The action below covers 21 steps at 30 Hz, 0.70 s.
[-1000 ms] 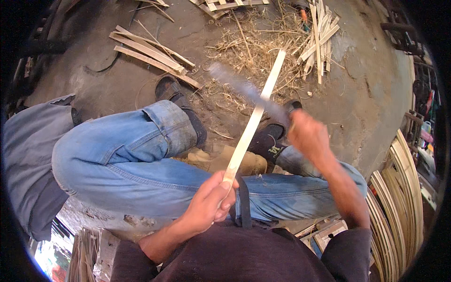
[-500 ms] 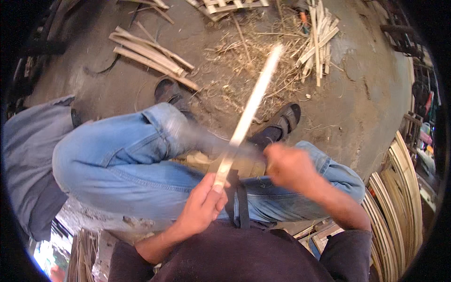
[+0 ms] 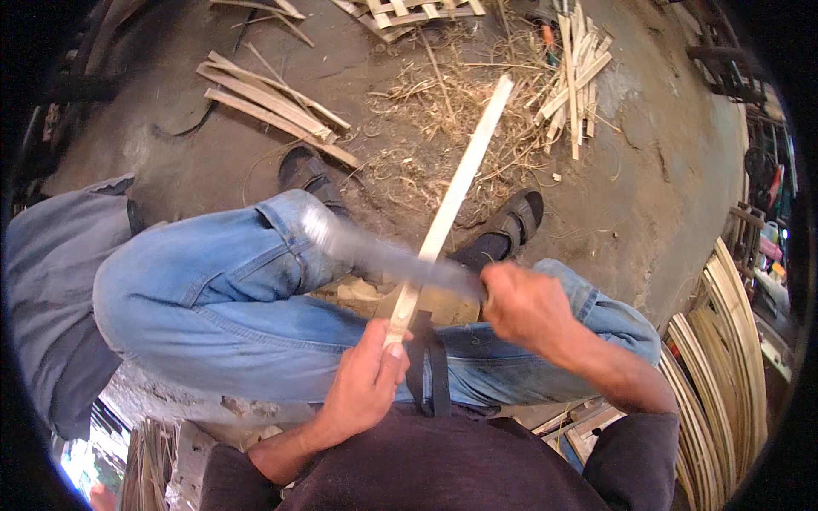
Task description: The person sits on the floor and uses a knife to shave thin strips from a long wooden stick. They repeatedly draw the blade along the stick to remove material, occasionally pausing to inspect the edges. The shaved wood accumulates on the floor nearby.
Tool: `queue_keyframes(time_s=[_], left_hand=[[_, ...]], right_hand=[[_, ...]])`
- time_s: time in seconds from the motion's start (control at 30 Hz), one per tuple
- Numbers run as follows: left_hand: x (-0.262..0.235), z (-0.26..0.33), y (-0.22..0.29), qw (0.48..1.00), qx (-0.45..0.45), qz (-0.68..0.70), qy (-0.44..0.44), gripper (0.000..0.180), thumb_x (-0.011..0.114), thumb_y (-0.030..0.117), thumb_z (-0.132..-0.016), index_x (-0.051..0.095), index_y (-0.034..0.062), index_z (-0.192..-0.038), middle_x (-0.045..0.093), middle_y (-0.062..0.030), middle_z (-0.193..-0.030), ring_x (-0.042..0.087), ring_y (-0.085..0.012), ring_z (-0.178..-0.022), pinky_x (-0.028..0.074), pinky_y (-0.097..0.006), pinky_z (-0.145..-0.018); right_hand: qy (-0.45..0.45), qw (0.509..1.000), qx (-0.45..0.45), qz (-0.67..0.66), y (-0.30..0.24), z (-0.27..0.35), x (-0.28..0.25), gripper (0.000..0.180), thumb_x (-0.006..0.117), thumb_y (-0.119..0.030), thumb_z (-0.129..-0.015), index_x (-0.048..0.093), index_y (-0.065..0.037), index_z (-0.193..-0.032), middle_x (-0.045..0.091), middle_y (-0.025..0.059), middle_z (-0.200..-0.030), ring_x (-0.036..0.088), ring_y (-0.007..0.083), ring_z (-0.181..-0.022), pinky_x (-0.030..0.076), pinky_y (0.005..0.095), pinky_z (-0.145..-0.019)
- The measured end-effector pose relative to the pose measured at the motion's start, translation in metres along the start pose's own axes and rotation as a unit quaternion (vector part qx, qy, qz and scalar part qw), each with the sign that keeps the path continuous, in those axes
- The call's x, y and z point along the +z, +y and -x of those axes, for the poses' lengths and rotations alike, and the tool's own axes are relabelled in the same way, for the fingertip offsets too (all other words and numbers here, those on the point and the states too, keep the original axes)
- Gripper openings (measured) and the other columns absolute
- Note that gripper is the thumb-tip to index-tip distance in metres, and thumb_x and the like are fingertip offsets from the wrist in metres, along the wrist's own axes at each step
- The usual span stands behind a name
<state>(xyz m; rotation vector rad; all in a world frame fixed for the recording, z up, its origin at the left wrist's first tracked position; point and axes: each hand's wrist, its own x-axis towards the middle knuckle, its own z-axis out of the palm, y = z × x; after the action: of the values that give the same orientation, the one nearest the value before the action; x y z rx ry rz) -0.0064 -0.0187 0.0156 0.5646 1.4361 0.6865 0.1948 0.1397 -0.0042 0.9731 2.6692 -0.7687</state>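
Note:
My left hand (image 3: 364, 381) is closed around the near end of a pale, flat bamboo strip (image 3: 467, 175), which slants up and away to the right. In my right hand (image 3: 524, 307) is a long-bladed knife (image 3: 366, 251); its handle is wrapped by the fingers and mostly hidden. The grey blade, smeared by motion, reaches to the left across the strip, a little beyond my left hand. Whether its edge bites into the strip cannot be made out. Both hands are held over my lap, between my legs in blue jeans (image 3: 213, 298).
Thin shavings (image 3: 426, 170) litter the floor beyond my sandals. Cut strips (image 3: 273, 98) lie at the far left, and another pile (image 3: 577, 85) at the far right. Long bent slats (image 3: 716, 358) stand close on my right. Dark cloth (image 3: 60, 298) hangs at my left.
My right hand and the knife are in motion across the strip, and the blade shows a bit more clearly now. The strip and my left hand have shifted only slightly.

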Motion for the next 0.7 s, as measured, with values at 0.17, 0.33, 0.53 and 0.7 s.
queue_keyframes(time_s=[0.17,0.33,0.53,0.7], left_hand=[[-0.001,0.005,0.000,1.000,-0.028,0.011,-0.007,0.017,0.041,0.011,-0.101,0.047,0.0010,-0.113,0.052,-0.0057,-0.067,0.050,-0.0140,-0.058,0.043,-0.033,-0.056],[-0.003,0.010,0.004,0.999,-0.043,0.010,-0.032,0.018,0.040,0.011,-0.101,0.047,0.0009,-0.114,0.052,-0.0051,-0.068,0.052,-0.0130,-0.058,0.044,-0.032,-0.056],[0.002,0.009,0.002,0.984,-0.091,0.102,-0.112,0.021,0.039,0.016,-0.103,0.046,0.0027,-0.117,0.054,-0.0027,-0.073,0.050,-0.0089,-0.054,0.044,-0.025,-0.051],[0.000,-0.007,-0.022,0.944,-0.107,0.265,-0.167,0.027,0.040,0.013,-0.101,0.044,0.0034,-0.126,0.059,-0.0062,-0.083,0.060,-0.0121,-0.068,0.049,-0.028,-0.060]], right_hand=[[0.046,0.992,0.117,0.013,0.030,-0.019,0.007,0.022,0.066,-0.009,-0.075,0.057,-0.006,-0.095,0.063,0.0148,-0.078,0.064,0.0345,-0.066,0.052,0.0439,-0.059],[0.081,0.994,0.053,0.052,0.038,-0.016,0.012,0.021,0.065,-0.011,-0.082,0.056,-0.006,-0.099,0.065,0.0134,-0.078,0.064,0.0304,-0.063,0.052,0.0408,-0.059],[0.179,0.737,0.267,-0.595,0.040,-0.060,0.018,0.019,0.068,-0.012,-0.087,0.054,-0.007,-0.100,0.063,0.0043,-0.082,0.062,0.0132,-0.064,0.052,0.0299,-0.058],[0.209,0.725,0.185,-0.630,0.016,-0.078,0.026,0.020,0.070,-0.006,-0.085,0.054,-0.005,-0.097,0.063,0.0050,-0.082,0.061,0.0126,-0.065,0.050,0.0272,-0.057]])
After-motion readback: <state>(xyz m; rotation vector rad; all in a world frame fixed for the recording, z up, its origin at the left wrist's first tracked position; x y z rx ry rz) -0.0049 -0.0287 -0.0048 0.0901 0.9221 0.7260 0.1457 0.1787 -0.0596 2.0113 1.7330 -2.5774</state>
